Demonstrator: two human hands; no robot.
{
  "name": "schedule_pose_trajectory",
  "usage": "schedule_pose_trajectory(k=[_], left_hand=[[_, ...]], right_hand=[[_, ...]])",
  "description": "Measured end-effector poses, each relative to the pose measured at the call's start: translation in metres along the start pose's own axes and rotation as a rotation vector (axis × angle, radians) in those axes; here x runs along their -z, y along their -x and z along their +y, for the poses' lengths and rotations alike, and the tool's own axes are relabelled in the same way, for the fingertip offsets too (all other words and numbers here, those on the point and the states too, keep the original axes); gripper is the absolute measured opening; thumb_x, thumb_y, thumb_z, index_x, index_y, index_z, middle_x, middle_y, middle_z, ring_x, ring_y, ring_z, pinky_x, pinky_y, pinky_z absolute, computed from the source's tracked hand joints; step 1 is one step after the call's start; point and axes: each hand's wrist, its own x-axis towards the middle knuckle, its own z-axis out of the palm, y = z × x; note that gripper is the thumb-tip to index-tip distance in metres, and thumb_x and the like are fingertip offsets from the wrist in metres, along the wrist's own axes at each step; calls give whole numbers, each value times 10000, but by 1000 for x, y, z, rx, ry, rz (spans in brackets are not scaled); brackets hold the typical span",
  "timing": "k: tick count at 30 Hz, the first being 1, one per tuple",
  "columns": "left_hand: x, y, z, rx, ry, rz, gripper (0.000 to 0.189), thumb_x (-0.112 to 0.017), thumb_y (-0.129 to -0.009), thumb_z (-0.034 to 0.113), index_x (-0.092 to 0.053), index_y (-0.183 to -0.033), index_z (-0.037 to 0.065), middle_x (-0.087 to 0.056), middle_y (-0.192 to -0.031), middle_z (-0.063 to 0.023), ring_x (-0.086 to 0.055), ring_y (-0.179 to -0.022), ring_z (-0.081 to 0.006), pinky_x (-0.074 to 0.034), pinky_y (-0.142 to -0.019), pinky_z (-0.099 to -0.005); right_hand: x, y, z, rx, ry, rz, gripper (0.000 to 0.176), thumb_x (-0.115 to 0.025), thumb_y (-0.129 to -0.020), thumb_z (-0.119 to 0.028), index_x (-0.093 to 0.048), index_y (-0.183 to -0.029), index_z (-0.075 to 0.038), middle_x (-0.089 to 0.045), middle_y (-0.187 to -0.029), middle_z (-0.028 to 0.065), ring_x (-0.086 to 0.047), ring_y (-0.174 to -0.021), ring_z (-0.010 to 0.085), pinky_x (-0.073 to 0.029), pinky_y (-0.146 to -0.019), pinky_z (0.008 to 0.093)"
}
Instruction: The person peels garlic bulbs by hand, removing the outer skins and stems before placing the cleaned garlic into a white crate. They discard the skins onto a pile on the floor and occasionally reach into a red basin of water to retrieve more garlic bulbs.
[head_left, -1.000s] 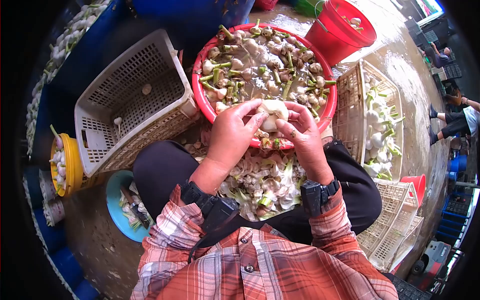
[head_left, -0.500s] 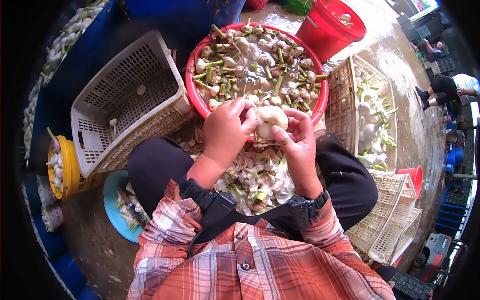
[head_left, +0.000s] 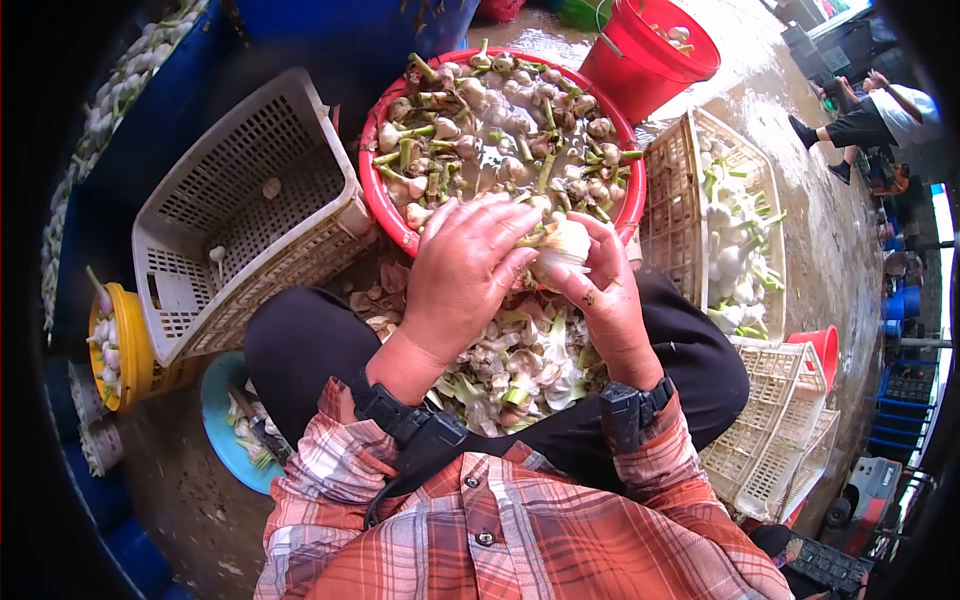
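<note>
A pale garlic bulb point(head_left: 563, 248) is held between my two hands, over the near rim of a red basin point(head_left: 375, 205). My right hand point(head_left: 608, 300) grips it from the right, thumb in front and fingers behind. From the left, my left hand point(head_left: 460, 270) meets the bulb's stem side with thumb and bent fingers, which partly hide that end. Garlic bulbs with cut green stems point(head_left: 465, 145) sit in murky water in the basin. Below my hands, between my legs, lies a heap of loose garlic skins point(head_left: 515, 365).
An off-white crate point(head_left: 250, 260) with a few garlic pieces stands left. At right are a crate of white garlic point(head_left: 735, 240) and stacked crates point(head_left: 760, 420). A red bucket point(head_left: 655, 60), yellow bucket point(head_left: 145, 350) and blue bowl point(head_left: 215, 420) stand around. Another person point(head_left: 870, 125) is far right.
My left hand has turned so its back faces up, its fingers stretching further over the bulb's stem side. The bulb has tilted and shifted slightly right. The person at far right has moved.
</note>
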Motion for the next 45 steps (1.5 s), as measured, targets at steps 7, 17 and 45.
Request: schedule_pose_trajectory(k=[7,17,45], left_hand=[[-15,5,1,-9,-23,53,185,-690,-866,119,-745,-1035,69,-731,-960,-97,-699,-847,-294,-560,-734,-360],[-31,18,-25,583,670,38,105,-663,-927,102,-658,-982,13,-666,-831,-62,-641,-754,-145,-521,-721,-313],[-6,11,-10,625,1107,-273,596,-759,-938,211,-523,-1427,-35,-656,-1297,-86,-621,-1130,-136,-503,-973,-291]], right_hand=[[1,3,3,-77,73,10,744,-805,-865,-194,-395,-1463,-27,-572,-1270,85,-583,-1157,149,-492,-995,316],[13,1,-1,285,404,-319,822,-830,-772,-218,-425,-1458,-16,-482,-1385,105,-466,-1338,194,-330,-1163,350],[-6,-15,0,401,489,-137,806,-709,-889,-457,-411,-1499,-23,-408,-1490,185,-380,-1425,308,-282,-1188,433]])
